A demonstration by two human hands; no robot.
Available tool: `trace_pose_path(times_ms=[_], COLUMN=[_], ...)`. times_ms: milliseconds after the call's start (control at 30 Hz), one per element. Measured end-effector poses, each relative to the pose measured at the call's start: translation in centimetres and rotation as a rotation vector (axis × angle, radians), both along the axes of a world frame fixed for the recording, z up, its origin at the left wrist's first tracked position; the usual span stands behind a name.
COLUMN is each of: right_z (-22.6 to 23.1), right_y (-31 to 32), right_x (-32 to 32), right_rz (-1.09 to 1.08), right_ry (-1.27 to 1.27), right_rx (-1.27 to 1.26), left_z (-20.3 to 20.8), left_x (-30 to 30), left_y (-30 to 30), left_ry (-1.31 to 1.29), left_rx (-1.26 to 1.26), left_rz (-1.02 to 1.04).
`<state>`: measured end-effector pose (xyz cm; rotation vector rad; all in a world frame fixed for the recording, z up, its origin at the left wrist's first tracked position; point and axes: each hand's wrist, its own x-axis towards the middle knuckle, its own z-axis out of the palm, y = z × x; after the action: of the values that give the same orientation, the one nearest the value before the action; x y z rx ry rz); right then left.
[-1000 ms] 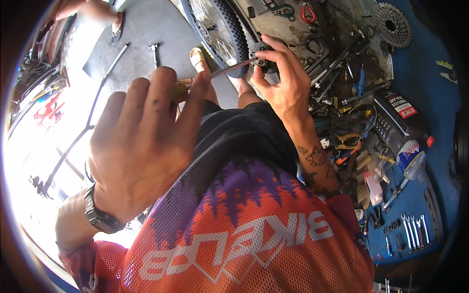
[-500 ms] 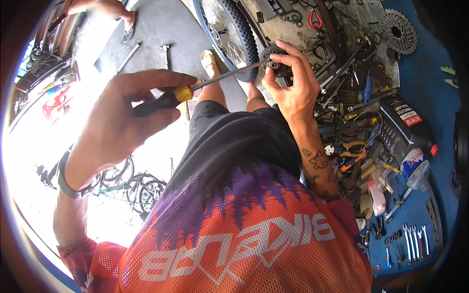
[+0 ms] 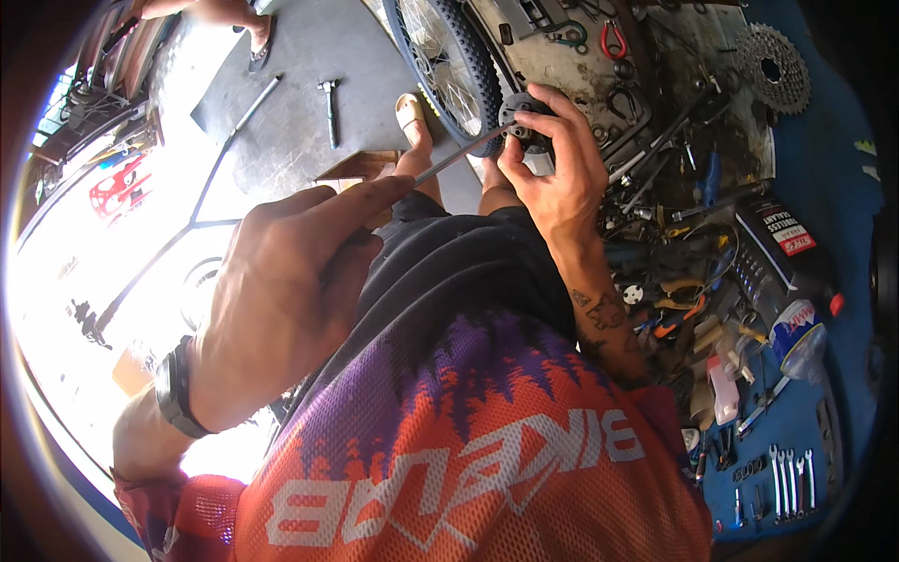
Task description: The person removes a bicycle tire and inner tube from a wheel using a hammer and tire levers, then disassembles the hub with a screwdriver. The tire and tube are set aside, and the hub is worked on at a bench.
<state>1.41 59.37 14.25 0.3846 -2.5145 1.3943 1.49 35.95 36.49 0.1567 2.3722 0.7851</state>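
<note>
My left hand [image 3: 281, 290], with a dark band on its wrist, is wrapped round a screwdriver [image 3: 459, 157]. Its handle is hidden by the fingers, while the long metal shaft slants up to the right. Between the thumb and fingers of my right hand [image 3: 567, 178] is a small dark round bicycle part [image 3: 519, 108] with a metal bit at its middle. The shaft's tip meets this part close to my right fingertips; exactly where it touches I cannot make out.
A bicycle wheel [image 3: 454, 70] stands ahead, beside a bench [image 3: 754, 140] crowded with tools. On the right lie a cassette [image 3: 775, 70], a black bottle [image 3: 787, 239] and several wrenches [image 3: 794, 478]. A hammer [image 3: 330, 114] is on the floor, near a wooden stool [image 3: 361, 166]. Another person's foot [image 3: 260, 54] shows far left.
My left hand has turned over and come right and down, its fingers now covering the screwdriver's yellow and black handle. My right hand still holds the round part, only slightly lower.
</note>
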Motion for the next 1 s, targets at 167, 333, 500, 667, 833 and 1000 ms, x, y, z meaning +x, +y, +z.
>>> trace_pose_path(times_ms=[167,333,500,667,833,1000], right_z=[-0.4,-0.7,-0.2,-0.6,-2.1,-3.5], right_y=[0.6,1.0,1.6,2.2,1.9,1.5], right_x=[0.1,-0.1,0.0,0.2,-0.1,-0.4], right_rz=[-0.002,0.018,-0.021,0.026,0.062,0.158], right_ry=[0.022,0.036,-0.089,-0.263,-0.468,-0.12], right_rx=[-0.042,-0.068,-0.097,-0.214,-0.362,-0.263], left_z=[-0.4,0.7,1.0,0.5,0.2,0.4], left_x=[-3.9,-8.4,-8.7,-8.1,-8.0,-8.0], left_y=[-0.9,0.3,1.7,1.0,0.6,0.9], left_ry=[-0.133,-0.285,-0.218,-0.019,-0.135,0.113], left_rx=[0.023,-0.139,-0.141,-0.135,-0.074,-0.18], left_rz=[-0.051,-0.041,-0.125,-0.226,-0.18,-0.441])
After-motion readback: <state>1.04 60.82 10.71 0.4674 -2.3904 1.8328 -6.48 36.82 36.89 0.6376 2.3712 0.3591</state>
